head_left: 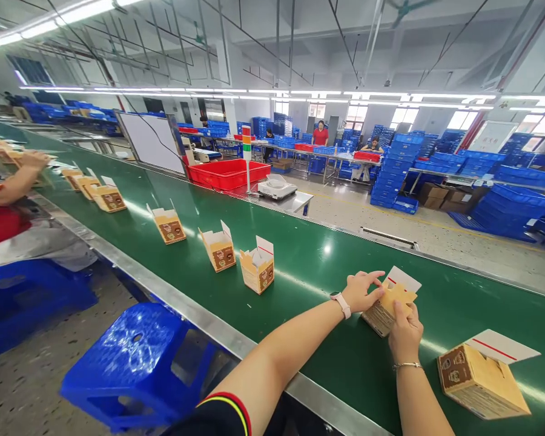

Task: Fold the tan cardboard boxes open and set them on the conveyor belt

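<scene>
Both hands are at a small yellow-brown cardboard box on the green conveyor belt. Its white lid flap with a red stripe stands up at the back, and its notched tan flaps are partly folded over the top. My left hand, with a pale watch strap at the wrist, grips the box's upper left edge between thumb and fingers. My right hand holds the near right side, thumb on a tan flap. To the right sits another box, its top flaps folded in and its white lid raised.
Several open-lidded boxes stand along the belt to the left. A co-worker's arm reaches over the belt at far left. A blue stool stands by the metal belt edge. Beyond are a red bin, a scale and stacked blue crates.
</scene>
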A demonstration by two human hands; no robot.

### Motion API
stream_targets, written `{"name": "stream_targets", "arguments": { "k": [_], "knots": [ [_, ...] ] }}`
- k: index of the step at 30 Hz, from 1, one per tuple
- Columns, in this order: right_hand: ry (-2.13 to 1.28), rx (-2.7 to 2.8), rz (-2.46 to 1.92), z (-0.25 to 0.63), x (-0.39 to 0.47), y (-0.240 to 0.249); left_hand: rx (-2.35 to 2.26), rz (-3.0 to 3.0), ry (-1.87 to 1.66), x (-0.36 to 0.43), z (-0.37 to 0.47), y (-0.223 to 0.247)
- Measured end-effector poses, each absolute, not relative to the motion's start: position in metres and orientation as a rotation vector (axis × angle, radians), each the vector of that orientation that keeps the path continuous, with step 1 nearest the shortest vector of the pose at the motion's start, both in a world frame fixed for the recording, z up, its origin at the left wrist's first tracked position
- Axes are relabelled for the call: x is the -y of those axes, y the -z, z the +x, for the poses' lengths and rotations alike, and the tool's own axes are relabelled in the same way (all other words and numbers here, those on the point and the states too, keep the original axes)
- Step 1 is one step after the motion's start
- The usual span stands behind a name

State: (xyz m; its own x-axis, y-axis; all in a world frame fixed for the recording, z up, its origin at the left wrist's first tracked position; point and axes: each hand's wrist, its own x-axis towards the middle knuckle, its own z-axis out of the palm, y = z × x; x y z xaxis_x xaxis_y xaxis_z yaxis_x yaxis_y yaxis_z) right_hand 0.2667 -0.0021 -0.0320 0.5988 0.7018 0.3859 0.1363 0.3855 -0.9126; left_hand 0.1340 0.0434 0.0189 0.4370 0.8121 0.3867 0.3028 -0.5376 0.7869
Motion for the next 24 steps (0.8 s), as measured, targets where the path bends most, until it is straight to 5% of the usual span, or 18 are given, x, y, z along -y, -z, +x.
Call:
{"name": "stream_targets", "arguments": {
  "k": [7, 14, 19, 24],
  "knots": [
    [-0.644, 1.013, -1.17, 0.306, 0.03, 0.014, -0.775, 2.222, -0.969, -0.025, 0.136, -0.009],
    [-0.486, 0.979, -1.197, 0.305, 0.039, 0.014, -0.702, 2.244, -0.926, -0.021, 0.157, -0.013],
    [-0.355, 0.832, -1.258, 0.3, 0.03, 0.019, -0.961, 1.542, -0.998, -0.011, 0.186, -0.017],
    [-0.46, 0.712, -1.41, 0.318, 0.023, 0.028, -1.074, 1.133, -0.639, -0.02, 0.198, -0.026]
  ]
}}
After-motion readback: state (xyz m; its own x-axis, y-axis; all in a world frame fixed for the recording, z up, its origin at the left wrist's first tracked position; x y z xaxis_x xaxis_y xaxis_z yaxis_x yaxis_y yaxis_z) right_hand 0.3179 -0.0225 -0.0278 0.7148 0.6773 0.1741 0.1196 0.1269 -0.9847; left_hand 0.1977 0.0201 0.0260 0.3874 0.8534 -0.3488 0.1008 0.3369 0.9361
